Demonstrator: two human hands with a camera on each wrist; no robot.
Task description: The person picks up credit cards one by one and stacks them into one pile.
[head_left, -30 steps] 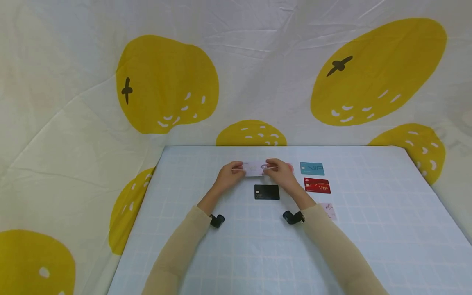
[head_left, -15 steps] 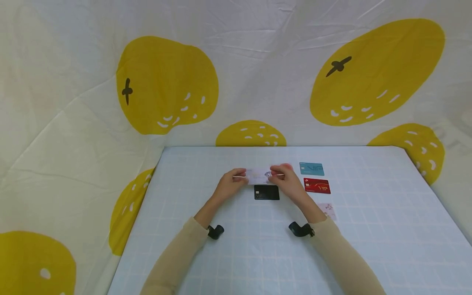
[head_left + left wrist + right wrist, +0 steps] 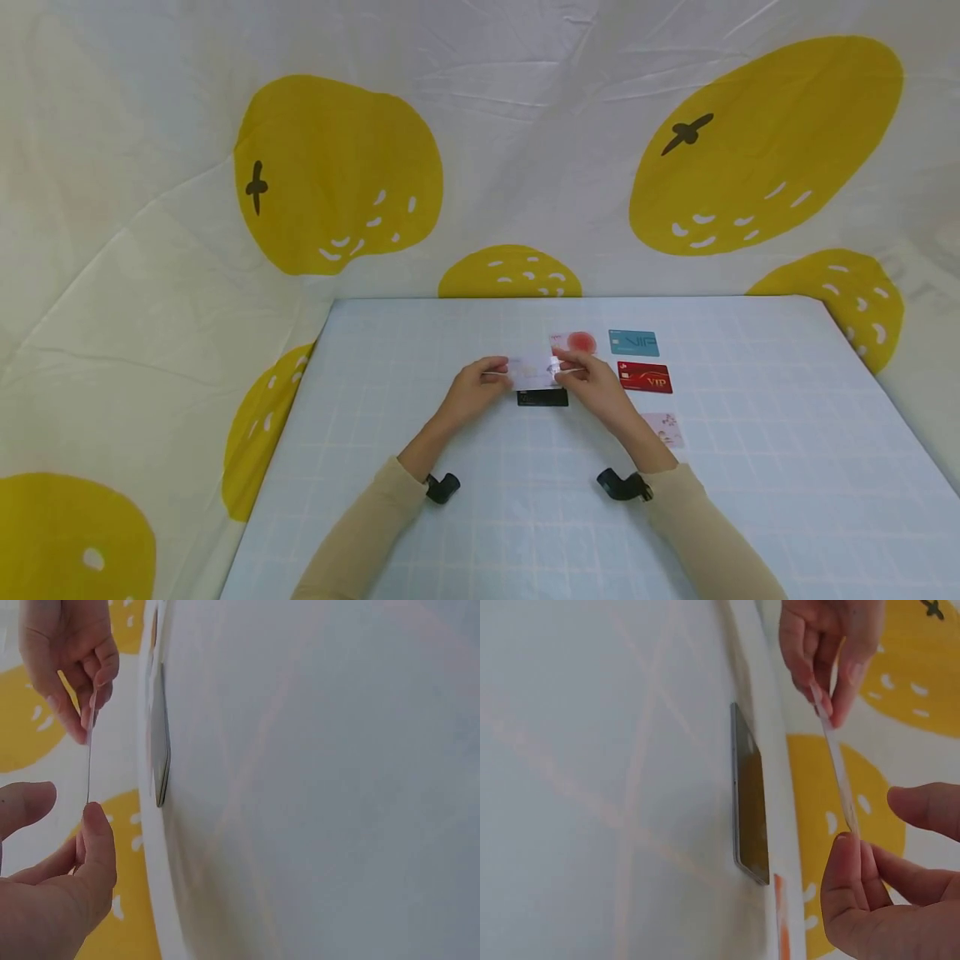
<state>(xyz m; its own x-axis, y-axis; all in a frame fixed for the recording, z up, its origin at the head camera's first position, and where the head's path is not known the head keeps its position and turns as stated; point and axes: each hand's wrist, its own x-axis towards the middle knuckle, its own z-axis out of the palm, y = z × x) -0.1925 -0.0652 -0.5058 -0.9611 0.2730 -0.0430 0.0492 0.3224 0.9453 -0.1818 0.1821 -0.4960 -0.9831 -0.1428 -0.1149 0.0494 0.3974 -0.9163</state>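
Observation:
Between both hands is a thin pale card [image 3: 531, 373] with a faint print, pinched at its left end by my left hand [image 3: 468, 392] and at its right end by my right hand [image 3: 597, 390]. Both wrist views show this card [image 3: 91, 761] nearly edge-on, raised off the table. Seen from the head, it hides the upper part of a black card [image 3: 543, 399] lying on the table. Just behind my right fingers lies a pinkish card with a red circle [image 3: 581, 342], its lower edge partly covered.
Right of the hands lie a teal VIP card [image 3: 634, 343], a red VIP card [image 3: 645, 377] and a pale pink floral card [image 3: 666, 428], partly behind the right forearm. The light blue cloth [image 3: 787, 433] covers the table. A fruit-patterned sheet [image 3: 525, 167] hangs behind.
Both hands have drawn the pale card nearer the body and slightly right. It now overlaps the black card in the head view, and the red-circle card shows more.

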